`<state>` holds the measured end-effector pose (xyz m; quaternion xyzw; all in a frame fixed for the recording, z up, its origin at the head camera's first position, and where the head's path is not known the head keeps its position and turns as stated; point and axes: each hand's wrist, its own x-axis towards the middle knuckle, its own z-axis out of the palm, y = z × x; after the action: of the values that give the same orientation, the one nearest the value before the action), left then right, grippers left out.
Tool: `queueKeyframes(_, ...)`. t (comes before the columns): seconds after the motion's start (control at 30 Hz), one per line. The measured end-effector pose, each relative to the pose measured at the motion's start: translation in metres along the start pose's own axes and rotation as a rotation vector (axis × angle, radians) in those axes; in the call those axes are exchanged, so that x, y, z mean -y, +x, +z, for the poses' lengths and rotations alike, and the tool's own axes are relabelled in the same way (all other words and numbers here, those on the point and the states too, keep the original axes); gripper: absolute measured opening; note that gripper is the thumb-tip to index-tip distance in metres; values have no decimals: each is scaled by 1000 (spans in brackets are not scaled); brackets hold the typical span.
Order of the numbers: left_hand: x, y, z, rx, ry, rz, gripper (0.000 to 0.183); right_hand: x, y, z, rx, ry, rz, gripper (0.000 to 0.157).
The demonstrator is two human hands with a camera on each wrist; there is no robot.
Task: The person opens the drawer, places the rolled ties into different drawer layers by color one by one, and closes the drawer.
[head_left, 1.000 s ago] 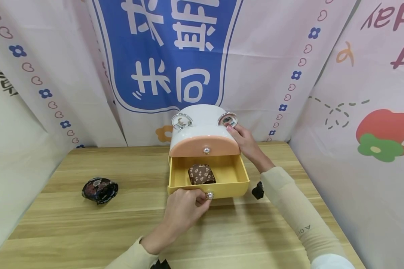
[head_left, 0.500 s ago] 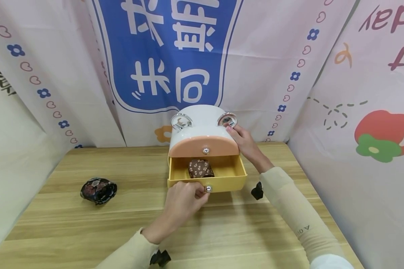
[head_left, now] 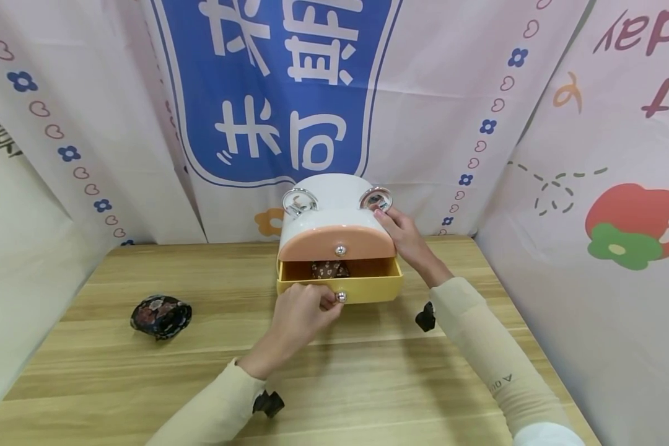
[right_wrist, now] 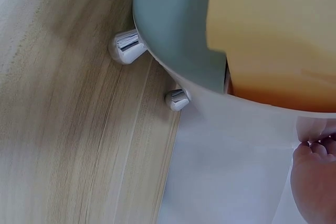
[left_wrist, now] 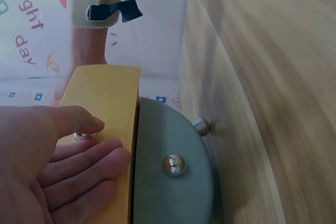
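Note:
A small rounded white cabinet point(head_left: 337, 198) with two round shiny ears has an orange top drawer point(head_left: 312, 246) and a pulled-out yellow drawer point(head_left: 373, 290). My left hand point(head_left: 301, 313) pinches the silver knob point(head_left: 342, 297) of the yellow drawer between thumb and forefinger; its other fingers lie along the drawer front. A brown flowered cloth bundle point(head_left: 329, 269) sits inside, partly hidden by the drawer front. My right hand point(head_left: 409, 240) rests against the cabinet's right side, a fingertip at the right ear point(head_left: 376, 199). Below, a blue-green drawer point(left_wrist: 165, 129) stays closed.
A rolled dark flowered cloth point(head_left: 160, 316) lies on the wooden table point(head_left: 212, 365) to the left. Printed cloth walls point(head_left: 440, 124) enclose the back and sides. The cabinet stands on silver feet point(right_wrist: 127, 46), close to the table's back edge.
My left hand has moved away from me, sliding the yellow drawer further into the cabinet. Less of the brown cloth bundle shows. The right hand has stayed in place.

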<state>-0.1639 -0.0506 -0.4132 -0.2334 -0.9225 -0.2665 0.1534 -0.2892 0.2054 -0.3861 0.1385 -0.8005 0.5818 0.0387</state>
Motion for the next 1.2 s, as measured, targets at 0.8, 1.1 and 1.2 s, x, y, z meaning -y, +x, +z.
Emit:
queueKeyframes(0.8,17,29,6,-17,4,-13,11,1,-3,-1,14,-5,3,54)
queueKeyframes(1.1,19,34,7,-19,-3,-28,10,-1,-2,-2,15,-2,-8,52)
queueKeyframes(1.2,19,35,8,-20,-11,-28,9,-1,-1,-2,15,-4,-7,52)
